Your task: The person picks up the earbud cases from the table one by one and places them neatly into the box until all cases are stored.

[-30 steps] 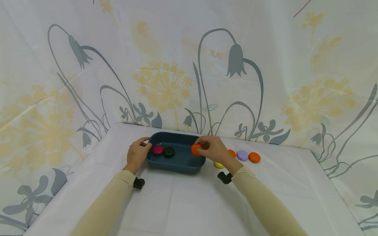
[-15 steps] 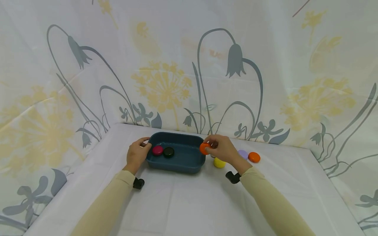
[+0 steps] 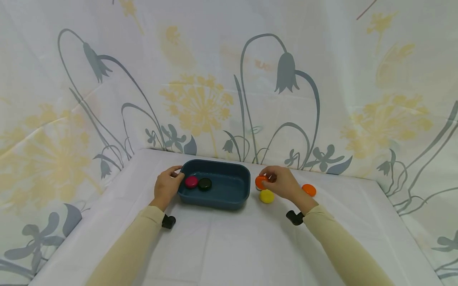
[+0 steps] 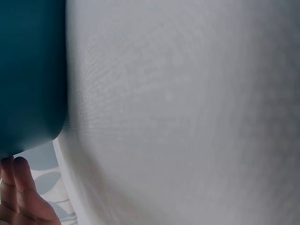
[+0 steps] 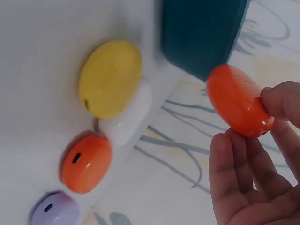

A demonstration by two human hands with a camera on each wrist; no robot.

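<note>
My left hand (image 3: 167, 186) holds the left end of a dark blue rectangular tray (image 3: 229, 203); its fingers (image 4: 23, 180) reach the outer wall in the left wrist view. A dark red puck (image 3: 191, 182) and a black puck (image 3: 205, 184) lie inside, side by side. Beyond the tray's right end, my right hand (image 3: 282, 182) pinches a glossy orange puck (image 5: 236, 101) between thumb and fingers, raised above the table. Below it on the cloth are a yellow puck (image 5: 111, 79), a white one (image 5: 126, 115) partly behind it, a second orange one (image 5: 87, 164) and a lilac one (image 5: 55, 210).
Another orange puck (image 3: 309, 190) lies on the white tablecloth (image 3: 229, 246) right of my right hand. A flower-patterned curtain (image 3: 200, 99) stands close behind the tray. Black wrist mounts (image 3: 168, 221) jut out by both sleeves.
My right hand has moved right with the orange puck, from over the tray to past its right end. The yellow puck has come into full view. My left hand and the tray stay put.
</note>
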